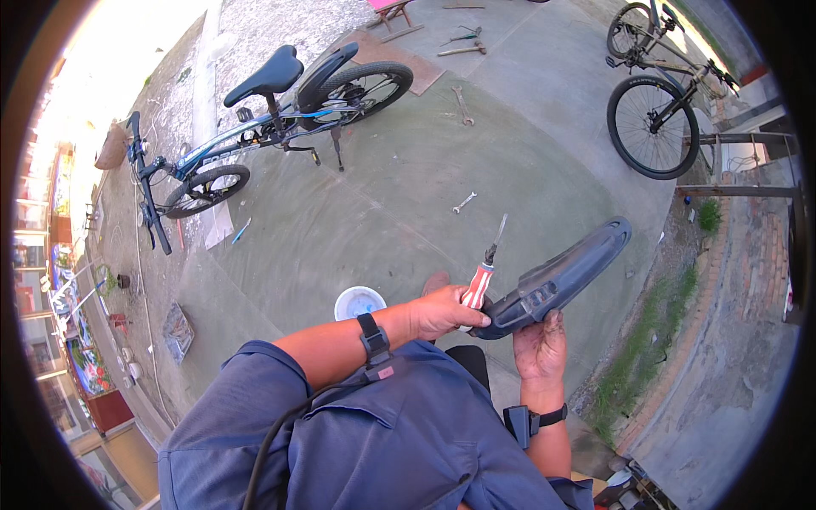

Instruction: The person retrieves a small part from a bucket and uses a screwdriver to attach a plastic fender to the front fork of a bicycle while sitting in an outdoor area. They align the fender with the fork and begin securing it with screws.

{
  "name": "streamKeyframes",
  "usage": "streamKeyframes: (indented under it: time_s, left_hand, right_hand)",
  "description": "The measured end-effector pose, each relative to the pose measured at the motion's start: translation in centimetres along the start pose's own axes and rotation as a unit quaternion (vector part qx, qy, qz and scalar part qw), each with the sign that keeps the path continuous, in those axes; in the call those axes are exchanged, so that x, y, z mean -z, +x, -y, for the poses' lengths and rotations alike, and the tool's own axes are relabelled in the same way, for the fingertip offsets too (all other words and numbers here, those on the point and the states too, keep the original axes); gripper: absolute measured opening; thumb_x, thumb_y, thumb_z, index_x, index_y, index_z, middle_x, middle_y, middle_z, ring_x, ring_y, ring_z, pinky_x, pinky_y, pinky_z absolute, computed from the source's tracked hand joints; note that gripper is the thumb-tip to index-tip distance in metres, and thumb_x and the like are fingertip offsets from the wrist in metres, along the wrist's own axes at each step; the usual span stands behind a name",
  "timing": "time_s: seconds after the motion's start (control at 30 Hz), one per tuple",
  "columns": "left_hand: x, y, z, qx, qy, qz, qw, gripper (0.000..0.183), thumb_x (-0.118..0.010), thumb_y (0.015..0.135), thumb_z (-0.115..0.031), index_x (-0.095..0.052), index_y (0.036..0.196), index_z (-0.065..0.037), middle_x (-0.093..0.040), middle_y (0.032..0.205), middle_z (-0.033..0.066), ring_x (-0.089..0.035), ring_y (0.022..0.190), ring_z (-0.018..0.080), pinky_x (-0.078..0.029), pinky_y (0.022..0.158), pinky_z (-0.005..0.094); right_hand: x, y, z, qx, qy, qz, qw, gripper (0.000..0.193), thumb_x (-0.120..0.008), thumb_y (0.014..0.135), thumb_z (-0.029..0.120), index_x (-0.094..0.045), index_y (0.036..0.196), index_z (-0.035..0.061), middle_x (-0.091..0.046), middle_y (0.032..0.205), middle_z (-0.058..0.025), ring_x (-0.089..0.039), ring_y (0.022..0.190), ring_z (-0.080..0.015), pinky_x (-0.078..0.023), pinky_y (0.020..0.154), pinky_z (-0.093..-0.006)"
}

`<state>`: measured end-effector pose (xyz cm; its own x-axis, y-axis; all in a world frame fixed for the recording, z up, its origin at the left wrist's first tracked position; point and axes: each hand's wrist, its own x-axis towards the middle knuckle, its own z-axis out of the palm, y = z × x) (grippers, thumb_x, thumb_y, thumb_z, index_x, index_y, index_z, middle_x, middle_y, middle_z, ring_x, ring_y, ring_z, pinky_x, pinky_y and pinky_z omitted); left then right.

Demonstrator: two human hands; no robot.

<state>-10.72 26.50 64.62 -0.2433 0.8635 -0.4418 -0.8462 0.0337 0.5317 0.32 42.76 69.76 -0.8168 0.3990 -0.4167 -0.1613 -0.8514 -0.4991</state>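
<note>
My left hand (pixel 442 313) is closed round the red-and-white striped handle of a screwdriver (pixel 479 284), its shaft pointing up and away from me. The thumb of that hand lies against the near end of a black bicycle mudguard (pixel 578 265). My right hand (pixel 541 347) grips the mudguard from below, near its slotted bracket part, with some fingers hidden behind it. The mudguard slants up to the far right, held above the ground in front of me.
A blue-black bicycle (pixel 272 119) stands at the far left, another bicycle (pixel 654 110) at the far right. Wrenches (pixel 464 202) and a hammer (pixel 463 49) lie on the concrete. A white bowl (pixel 359 303) sits left of my left hand. Grass (pixel 654 348) edges the right side.
</note>
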Motion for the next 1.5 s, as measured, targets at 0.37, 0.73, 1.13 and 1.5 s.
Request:
streamKeyframes:
  time_s: [0.37, 0.73, 1.13, 1.5]
  left_hand:
    - [1.9, -0.5, -3.4, -0.087, -0.131, -0.196, 0.968, 0.034, -0.068, 0.08, -0.001, -0.051, 0.109, -0.005, -0.059, 0.095, -0.0001, -0.058, 0.088, 0.0103, -0.047, 0.08, 0.0261]
    - [0.6, -5.0, 2.5, -0.108, -0.164, -0.52, 0.832, 0.023, -0.069, 0.08, -0.011, -0.055, 0.098, -0.009, -0.061, 0.086, 0.0012, -0.058, 0.078, 0.014, -0.047, 0.07, 0.0336]
    - [1.7, -6.9, 1.7, -0.141, -0.151, -0.56, 0.802, 0.022, -0.07, 0.079, -0.012, -0.056, 0.095, -0.01, -0.06, 0.085, 0.0007, -0.057, 0.077, 0.0143, -0.045, 0.065, 0.033]
    - [6.4, 1.5, -8.4, -0.141, -0.093, -0.548, 0.819, 0.019, -0.07, 0.077, -0.006, -0.056, 0.09, -0.006, -0.06, 0.08, 0.0027, -0.058, 0.068, 0.0144, -0.046, 0.059, 0.0304]
  right_hand:
    - [1.9, 13.0, -0.2, -0.316, -0.175, 0.073, 0.93, 0.034, -0.053, 0.096, 0.036, -0.058, 0.112, 0.0065, -0.064, 0.11, -0.0101, -0.058, 0.107, -0.025, -0.043, 0.095, -0.0408]
    - [1.3, 17.8, 6.7, -0.347, -0.418, 0.084, 0.835, 0.026, -0.054, 0.096, 0.029, -0.055, 0.107, 0.0056, -0.067, 0.099, -0.0116, -0.066, 0.092, -0.0237, -0.049, 0.079, -0.0339]
    - [-3.3, 24.4, 9.9, -0.271, -0.471, 0.092, 0.834, 0.023, -0.058, 0.094, 0.026, -0.053, 0.106, 0.0061, -0.066, 0.097, -0.0109, -0.066, 0.087, -0.0217, -0.049, 0.074, -0.031]
    - [-2.0, 36.2, 15.1, -0.263, -0.465, 0.019, 0.845, 0.026, -0.057, 0.095, 0.029, -0.053, 0.108, 0.0066, -0.066, 0.098, -0.0108, -0.067, 0.085, -0.0215, -0.05, 0.073, -0.0323]
